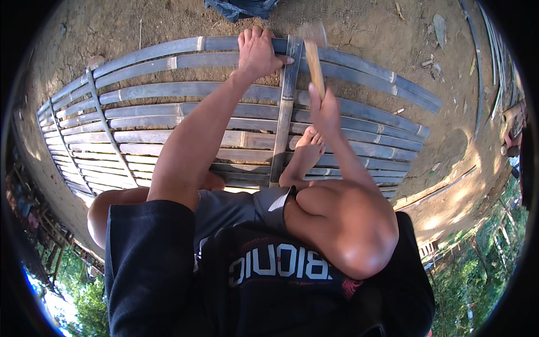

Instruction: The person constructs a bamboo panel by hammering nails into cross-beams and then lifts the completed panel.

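Observation:
A panel of long grey bamboo slats (149,109) lies on the ground, tied together by crosswise strips. One upright bamboo crosspiece (283,115) runs across the slats near the middle. My left hand (258,53) is closed over the farthest slats, fingers curled over the far edge, its thumb reaching to the crosspiece. In my right hand (326,109) is a hammer (316,70), gripped by its wooden handle. The hammer's head, smeared by motion, is raised beside the crosspiece's far end. What lies directly under the head is hard to make out.
My bare foot (306,151) rests on the slats right of the crosspiece. Beyond the panel lies a dark plastic bag (240,8) on bare soil. Long thin strips (497,67) lie along the right side. Greenery (483,269) shows at the lower right.

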The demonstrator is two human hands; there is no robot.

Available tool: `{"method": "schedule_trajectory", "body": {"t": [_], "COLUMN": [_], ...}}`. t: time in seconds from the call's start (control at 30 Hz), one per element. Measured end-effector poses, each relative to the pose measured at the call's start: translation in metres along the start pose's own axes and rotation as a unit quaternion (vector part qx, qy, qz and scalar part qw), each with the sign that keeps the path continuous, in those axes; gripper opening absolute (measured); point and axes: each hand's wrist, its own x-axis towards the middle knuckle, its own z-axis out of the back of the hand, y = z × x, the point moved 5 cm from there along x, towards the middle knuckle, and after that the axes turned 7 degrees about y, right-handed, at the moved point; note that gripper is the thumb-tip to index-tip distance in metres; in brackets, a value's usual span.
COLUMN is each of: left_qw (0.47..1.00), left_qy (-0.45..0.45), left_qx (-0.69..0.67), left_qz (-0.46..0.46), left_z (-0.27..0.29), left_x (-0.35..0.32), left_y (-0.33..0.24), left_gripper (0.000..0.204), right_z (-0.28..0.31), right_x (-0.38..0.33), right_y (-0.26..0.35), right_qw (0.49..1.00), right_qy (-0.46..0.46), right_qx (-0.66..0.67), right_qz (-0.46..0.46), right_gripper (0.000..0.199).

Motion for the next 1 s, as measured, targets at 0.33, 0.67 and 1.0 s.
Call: {"method": "schedule_trajectory", "body": {"t": [0.33,0.67,1.0], "left_qw": [1.0,1.0,1.0], "left_qy": [0.004,0.013,-0.004], "left_qx": [-0.005,0.008,0.02], "left_qz": [0.006,0.003,-0.008], "left_z": [0.004,0.003,-0.001], "left_x": [0.002,0.004,0.001], "left_y": [-0.002,-0.005,-0.002], "left_gripper": [0.08,0.085,0.083], "right_z": [0.018,0.028,0.013], "right_x": [0.009,-0.001,0.015], "right_y": [0.036,-0.001,-0.012], "right_qw": [0.998,0.995,0.985], "right_qy": [-0.003,0.023,0.034], "right_qx": [-0.056,-0.1,-0.166], "right_qz": [0.005,0.02,0.028], "right_gripper": [0.03,0.032,0.032]}}
